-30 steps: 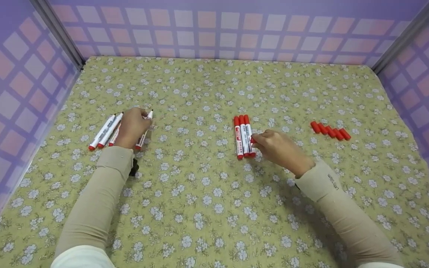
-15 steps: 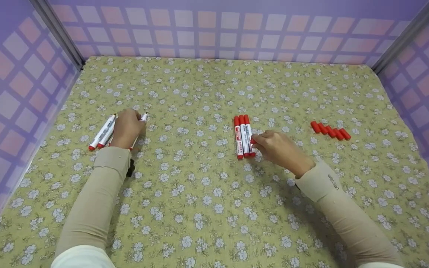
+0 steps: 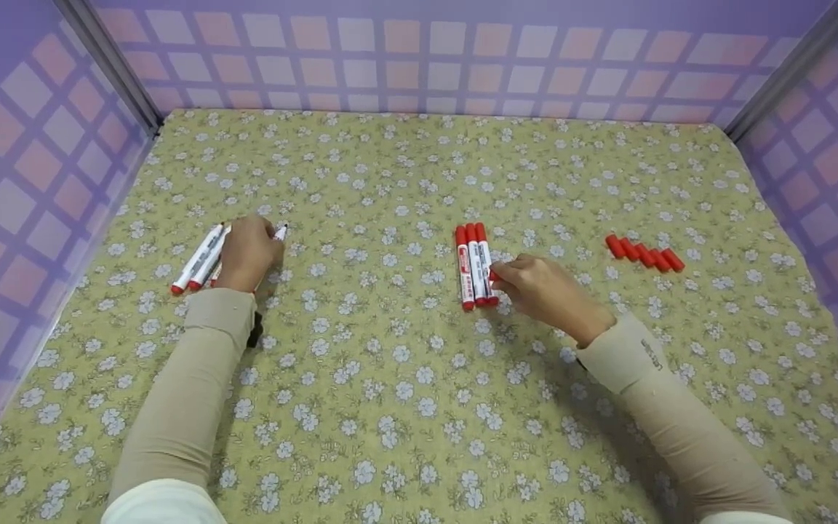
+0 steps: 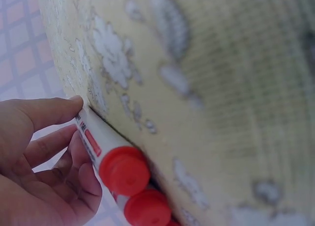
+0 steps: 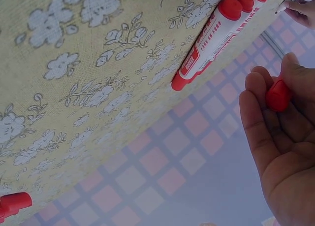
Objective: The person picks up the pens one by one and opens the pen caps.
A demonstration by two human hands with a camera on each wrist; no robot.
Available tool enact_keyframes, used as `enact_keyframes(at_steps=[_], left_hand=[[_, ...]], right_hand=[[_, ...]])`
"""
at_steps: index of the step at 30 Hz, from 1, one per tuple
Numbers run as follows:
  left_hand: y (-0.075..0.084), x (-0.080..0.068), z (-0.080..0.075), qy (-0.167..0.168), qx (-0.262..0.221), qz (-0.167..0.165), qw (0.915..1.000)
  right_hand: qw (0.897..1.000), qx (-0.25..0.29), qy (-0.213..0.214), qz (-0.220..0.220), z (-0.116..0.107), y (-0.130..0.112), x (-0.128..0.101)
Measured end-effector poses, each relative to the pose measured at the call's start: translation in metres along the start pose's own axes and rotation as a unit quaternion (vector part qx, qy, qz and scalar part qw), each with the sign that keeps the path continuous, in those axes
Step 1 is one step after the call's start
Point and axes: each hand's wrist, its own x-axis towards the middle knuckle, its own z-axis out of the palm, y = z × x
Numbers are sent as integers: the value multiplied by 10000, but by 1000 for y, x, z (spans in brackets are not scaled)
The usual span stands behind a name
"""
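Progress, judged from the layout: three capped markers (image 3: pixel 474 266) lay side by side mid-table, caps pointing away from the person, so three looked done. On the left, a cluster of uncapped markers (image 3: pixel 199 258) sat partly under the left hand (image 3: pixel 248 251); exact count hidden, at least four by my read. To the right, five loose red caps (image 3: pixel 644 254) sat in a row, well apart from the markers. So most of the capping looked left to do.

Left-hand grip: fingers curled round one white marker barrel (image 4: pixel 93 137), red end plug toward the wrist camera, resting on the floral table (image 3: pixel 404 378).

Right hand (image 3: pixel 546 291) sat just beside the capped trio, its grip pinching one red cap (image 5: pixel 278 94) between thumb and fingers.

Markers: white barrels, red label, red ends.
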Motion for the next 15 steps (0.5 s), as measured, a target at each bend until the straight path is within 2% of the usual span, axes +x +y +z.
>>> enact_keyframes(at_steps=[5, 10, 15], left_hand=[[1, 1, -2, -190, 127, -118, 9997], [1, 3, -4, -309, 388, -113, 9987], [5, 5, -5, -104, 530, -30, 9985]], right_hand=[[10000, 25, 23, -89, 0, 2, -2], [9999, 9, -106, 1, -2, 5, -5], [9998, -85, -112, 173, -5, 11, -8]])
